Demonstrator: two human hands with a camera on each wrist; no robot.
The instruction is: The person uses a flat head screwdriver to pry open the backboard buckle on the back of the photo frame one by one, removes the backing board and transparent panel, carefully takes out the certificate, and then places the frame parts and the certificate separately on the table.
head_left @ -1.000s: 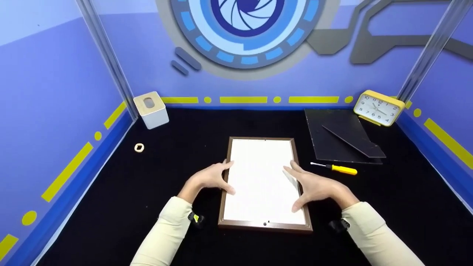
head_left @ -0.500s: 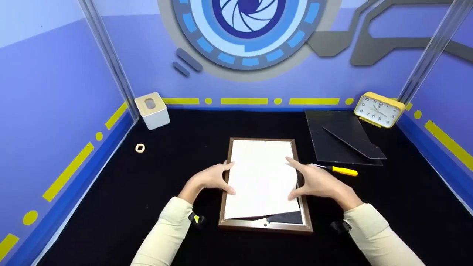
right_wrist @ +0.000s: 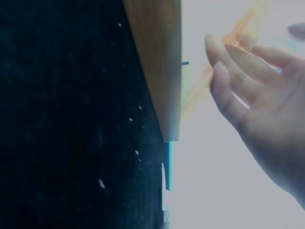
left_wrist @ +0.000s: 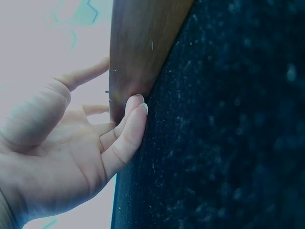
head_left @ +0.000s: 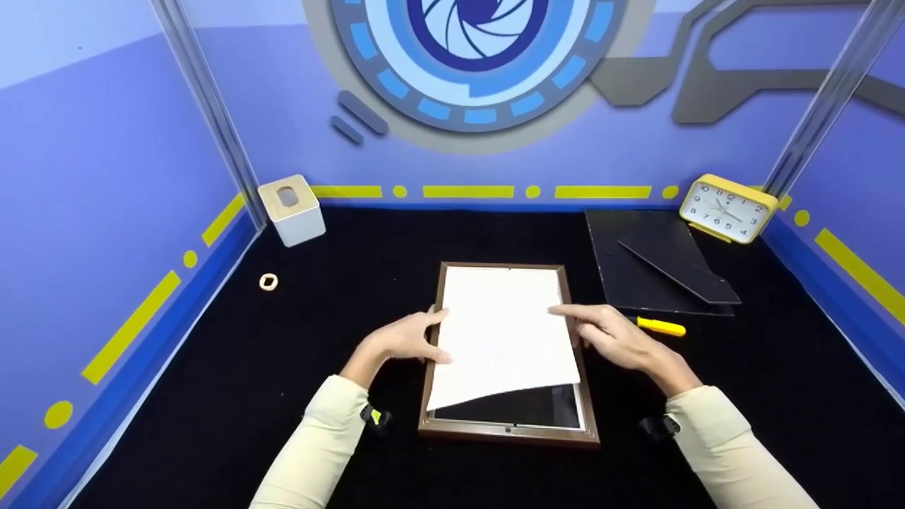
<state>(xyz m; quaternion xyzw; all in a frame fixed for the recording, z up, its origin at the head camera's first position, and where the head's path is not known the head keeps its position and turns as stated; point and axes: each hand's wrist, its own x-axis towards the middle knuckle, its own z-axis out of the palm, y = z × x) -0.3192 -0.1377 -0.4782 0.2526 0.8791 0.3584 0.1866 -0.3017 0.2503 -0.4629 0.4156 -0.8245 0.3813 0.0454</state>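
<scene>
A brown picture frame (head_left: 592, 424) lies face down in the head view, a white sheet (head_left: 502, 332) inside it. The sheet sits askew, its near edge curved, and a dark glossy strip (head_left: 523, 406) shows at the frame's near end. At the left rail, my left hand (head_left: 404, 338) grips the frame, thumb and forefinger reaching over the rail while other fingers bend against its outer side (left_wrist: 136, 52). My right hand (head_left: 615, 341) is over the right rail. Its outstretched forefinger touches the sheet's right edge, with the other fingers loosely bent and holding nothing.
Beyond the right hand lie a yellow-handled screwdriver (head_left: 661, 326) and black boards (head_left: 615, 268), one narrow piece on top. A yellow alarm clock (head_left: 725, 210) stands at the back right. At left are a tissue box (head_left: 297, 223) and a small ring-shaped piece (head_left: 268, 282).
The white sheet's near edge has come away from the frame's near end, uncovering the dark strip. My right hand has gone from spread thumb and fingers to a pointing forefinger. The left hand stays.
</scene>
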